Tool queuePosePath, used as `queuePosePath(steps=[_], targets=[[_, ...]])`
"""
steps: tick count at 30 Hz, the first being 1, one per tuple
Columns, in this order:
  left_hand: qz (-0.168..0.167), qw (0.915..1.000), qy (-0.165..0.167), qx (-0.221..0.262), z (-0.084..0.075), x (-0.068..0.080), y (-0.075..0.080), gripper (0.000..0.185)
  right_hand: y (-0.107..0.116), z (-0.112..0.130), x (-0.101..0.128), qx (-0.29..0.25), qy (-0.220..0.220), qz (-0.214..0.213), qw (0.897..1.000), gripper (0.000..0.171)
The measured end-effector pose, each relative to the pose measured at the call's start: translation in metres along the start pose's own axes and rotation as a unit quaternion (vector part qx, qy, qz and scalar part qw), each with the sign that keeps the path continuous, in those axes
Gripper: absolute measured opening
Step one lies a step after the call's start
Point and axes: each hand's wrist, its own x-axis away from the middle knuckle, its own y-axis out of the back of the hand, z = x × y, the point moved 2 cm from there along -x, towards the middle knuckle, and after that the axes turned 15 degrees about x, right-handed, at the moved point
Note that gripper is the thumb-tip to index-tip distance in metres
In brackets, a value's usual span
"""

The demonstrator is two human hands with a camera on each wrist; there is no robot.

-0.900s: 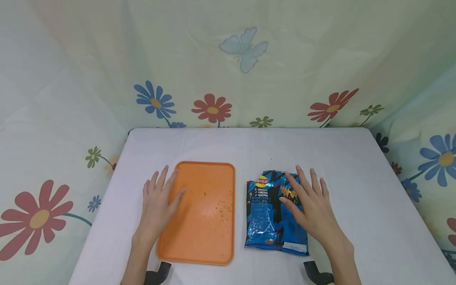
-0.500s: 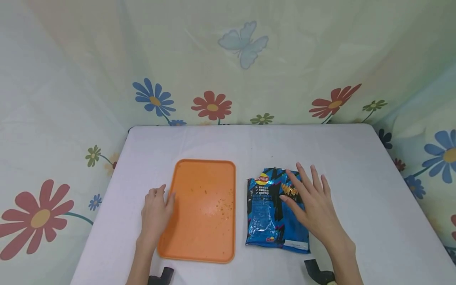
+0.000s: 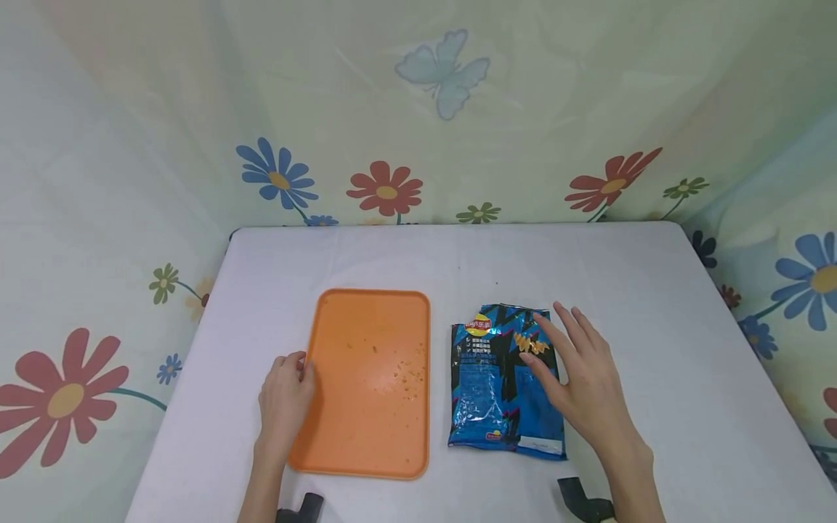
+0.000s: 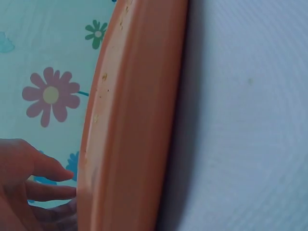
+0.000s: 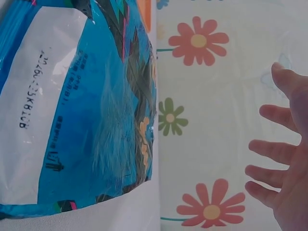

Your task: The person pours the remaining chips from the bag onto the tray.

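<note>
An orange tray [image 3: 356, 392] lies on the white table, with small crumbs mostly toward its right side. At its left rim my left hand [image 3: 284, 399] has its fingers curled and grips the edge; the tray wall hides some fingertips in the left wrist view, where the thumb [image 4: 55, 168] shows just above. To the tray's right a blue chip bag [image 3: 480, 407] with a red and yellow logo lies flat, its top edge uneven. My right hand [image 3: 582, 392] hovers at the bag's right side, fingers spread and bent slightly, holding nothing.
The white table [image 3: 386, 254] ends at a flower-patterned curtain [image 3: 536, 123] behind and at both sides. Near the front, black wrist mounts [image 3: 582, 501] show by both forearms.
My left hand has drawn back from above the tray's upper left, its spread fingers curling at the left rim. The right hand stays beside the bag, shifting slightly right.
</note>
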Motion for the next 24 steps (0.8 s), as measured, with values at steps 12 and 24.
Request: queuePosePath(steps=[12, 24], targets=[[-0.013, 0.9997, 0.020, 0.000, 0.004, -0.002, -0.002, 0.023, 0.001, 0.003, 0.001, -0.018, -0.003, -0.004, 1.000, 0.073], [-0.012, 0.9995, 0.028, -0.006, 0.002, -0.005, -0.001, 0.022, -0.009, -0.008, 0.028, -0.085, -0.144, 0.037, 0.985, 0.061]])
